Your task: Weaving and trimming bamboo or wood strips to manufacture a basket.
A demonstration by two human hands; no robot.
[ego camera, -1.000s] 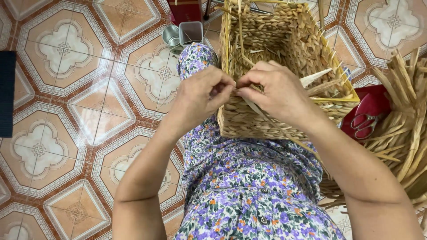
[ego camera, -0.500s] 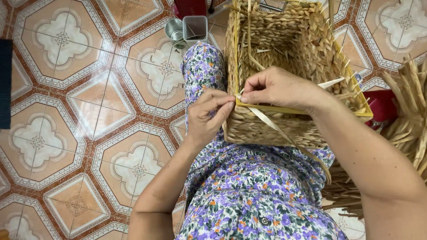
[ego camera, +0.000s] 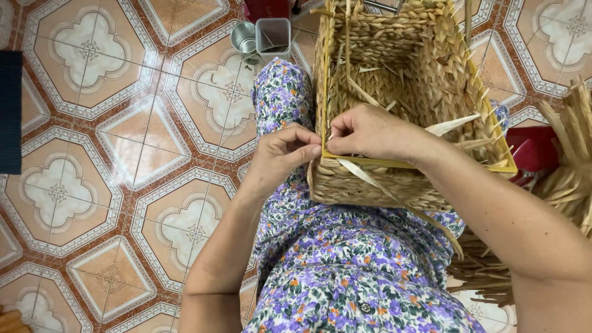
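Looking down, my left hand [ego camera: 280, 157] and right hand [ego camera: 370, 132] meet at the near corner of the woven straw basket [ego camera: 401, 92] resting on my lap, both closed, pinching a pale straw strip [ego camera: 364, 174] against its yellow rim [ego camera: 370, 163]. Two metal cups [ego camera: 262, 38] stand on the tiled floor [ego camera: 123, 154] beyond my left hand.

a patterned tile floor [ego camera: 123, 142] in orange, white and brown fills the left side. 2 small metal cups [ego camera: 262, 38], 1 round and 1 square, stand near the top edge. a dark mat [ego camera: 9, 111] lies at the far left. a red thing [ego camera: 533, 151] sits at right, beside a heap of dried straw [ego camera: 567, 185].
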